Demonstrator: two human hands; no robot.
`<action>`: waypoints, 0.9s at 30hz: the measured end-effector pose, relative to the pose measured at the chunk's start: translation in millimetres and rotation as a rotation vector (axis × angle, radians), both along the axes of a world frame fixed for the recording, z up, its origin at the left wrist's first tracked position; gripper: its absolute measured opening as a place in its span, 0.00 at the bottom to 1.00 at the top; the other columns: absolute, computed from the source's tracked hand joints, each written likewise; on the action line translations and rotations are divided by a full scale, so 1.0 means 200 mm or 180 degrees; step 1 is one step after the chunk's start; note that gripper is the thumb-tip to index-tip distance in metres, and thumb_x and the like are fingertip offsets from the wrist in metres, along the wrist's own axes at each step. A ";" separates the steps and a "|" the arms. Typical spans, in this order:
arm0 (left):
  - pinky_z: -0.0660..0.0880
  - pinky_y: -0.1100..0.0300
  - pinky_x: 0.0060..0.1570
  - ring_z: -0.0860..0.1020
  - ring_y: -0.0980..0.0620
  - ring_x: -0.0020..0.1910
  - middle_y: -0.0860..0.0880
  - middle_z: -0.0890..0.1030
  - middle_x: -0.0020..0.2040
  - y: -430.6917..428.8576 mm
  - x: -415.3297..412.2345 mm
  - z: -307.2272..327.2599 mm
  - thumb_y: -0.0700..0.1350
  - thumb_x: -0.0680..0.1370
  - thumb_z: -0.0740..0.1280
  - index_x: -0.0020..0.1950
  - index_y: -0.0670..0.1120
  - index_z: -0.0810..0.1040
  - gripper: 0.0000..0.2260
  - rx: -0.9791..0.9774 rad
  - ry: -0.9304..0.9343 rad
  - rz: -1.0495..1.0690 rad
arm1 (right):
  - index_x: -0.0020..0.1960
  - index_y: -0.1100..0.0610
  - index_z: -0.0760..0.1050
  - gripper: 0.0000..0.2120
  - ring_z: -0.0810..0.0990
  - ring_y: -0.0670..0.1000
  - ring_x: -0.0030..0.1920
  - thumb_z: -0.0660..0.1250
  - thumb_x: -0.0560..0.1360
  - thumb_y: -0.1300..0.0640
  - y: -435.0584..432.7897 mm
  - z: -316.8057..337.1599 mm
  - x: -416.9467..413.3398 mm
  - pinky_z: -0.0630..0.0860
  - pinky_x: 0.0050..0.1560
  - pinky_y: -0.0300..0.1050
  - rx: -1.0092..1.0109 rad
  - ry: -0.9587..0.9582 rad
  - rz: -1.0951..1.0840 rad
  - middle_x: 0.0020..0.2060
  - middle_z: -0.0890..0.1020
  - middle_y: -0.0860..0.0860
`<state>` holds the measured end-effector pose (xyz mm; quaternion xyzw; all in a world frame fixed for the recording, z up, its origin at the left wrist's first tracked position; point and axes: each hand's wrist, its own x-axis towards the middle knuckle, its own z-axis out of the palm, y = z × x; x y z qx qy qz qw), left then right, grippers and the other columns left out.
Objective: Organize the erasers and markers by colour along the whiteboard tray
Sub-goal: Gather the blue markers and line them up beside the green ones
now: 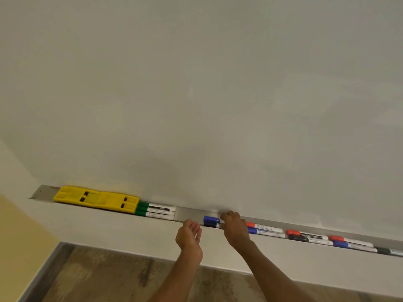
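Tray: long grey ledge under the whiteboard, running from the left end down towards the right edge of the view.
Erasers: left yellow eraser and right yellow eraser lie end to end at the tray's left end, touching each other.
Green markers: three lie side by side just right of the erasers, caps against the right eraser.
Gap: a bare stretch of tray separates the green group from the hands.
Right hand: reaches into the tray, fingers curled down over the barrel of the blue-capped marker, clamped on it; only its cap end shows.
Dark-capped marker: lies just in front of the blue-capped one, its barrel hidden under the same hand.
Left hand: beside the tray's front edge, fingers relaxed and apart, holding nothing.
Mixed markers: further right lie a red marker with a blue marker, a second red marker with a black marker, then a third red marker with another blue marker.
Far right: a last dark marker, cut off by the edge of the view.
Floor: brown, below.
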<state>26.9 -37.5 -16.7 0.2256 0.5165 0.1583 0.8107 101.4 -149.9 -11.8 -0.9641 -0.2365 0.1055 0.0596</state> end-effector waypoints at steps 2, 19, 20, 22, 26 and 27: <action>0.77 0.56 0.45 0.81 0.47 0.45 0.42 0.82 0.47 -0.05 0.01 0.01 0.41 0.76 0.67 0.55 0.37 0.77 0.10 0.0000 -0.0022 -0.0005 | 0.61 0.53 0.71 0.15 0.74 0.53 0.60 0.66 0.75 0.59 -0.05 0.00 0.02 0.72 0.61 0.48 0.0039 0.0012 -0.0007 0.60 0.76 0.54; 0.76 0.51 0.54 0.80 0.42 0.52 0.38 0.81 0.53 -0.59 0.13 0.03 0.39 0.78 0.66 0.58 0.35 0.77 0.11 -0.0015 -0.0245 -0.0440 | 0.57 0.56 0.74 0.10 0.71 0.55 0.61 0.63 0.77 0.61 -0.48 0.04 0.20 0.69 0.63 0.51 0.0298 0.0078 -0.0136 0.59 0.75 0.54; 0.76 0.51 0.54 0.80 0.42 0.53 0.38 0.81 0.54 -0.61 0.14 0.03 0.39 0.78 0.66 0.58 0.35 0.77 0.12 -0.0014 -0.0274 -0.0446 | 0.57 0.56 0.74 0.09 0.71 0.55 0.61 0.61 0.77 0.61 -0.50 0.04 0.20 0.69 0.62 0.51 0.0377 0.0051 -0.0144 0.58 0.76 0.54; 0.76 0.51 0.56 0.80 0.42 0.55 0.38 0.81 0.54 -0.67 0.15 0.04 0.39 0.77 0.67 0.59 0.36 0.77 0.12 0.0019 -0.0339 -0.0476 | 0.56 0.55 0.74 0.09 0.72 0.55 0.60 0.60 0.78 0.61 -0.54 0.06 0.19 0.68 0.60 0.50 0.0548 0.0026 -0.0122 0.57 0.77 0.54; 0.76 0.52 0.56 0.80 0.42 0.55 0.38 0.81 0.54 -0.79 0.20 0.06 0.40 0.76 0.68 0.58 0.36 0.77 0.13 0.0112 -0.0525 -0.0603 | 0.55 0.54 0.76 0.09 0.73 0.53 0.57 0.61 0.76 0.60 -0.61 0.08 0.16 0.67 0.57 0.50 0.0931 -0.0039 0.0015 0.53 0.78 0.52; 0.75 0.52 0.56 0.79 0.43 0.55 0.38 0.81 0.54 -0.81 0.21 0.06 0.40 0.77 0.68 0.59 0.36 0.77 0.13 0.0137 -0.0577 -0.0645 | 0.54 0.53 0.77 0.09 0.73 0.53 0.56 0.61 0.76 0.59 -0.63 0.08 0.16 0.67 0.56 0.49 0.1047 -0.0036 0.0006 0.52 0.78 0.52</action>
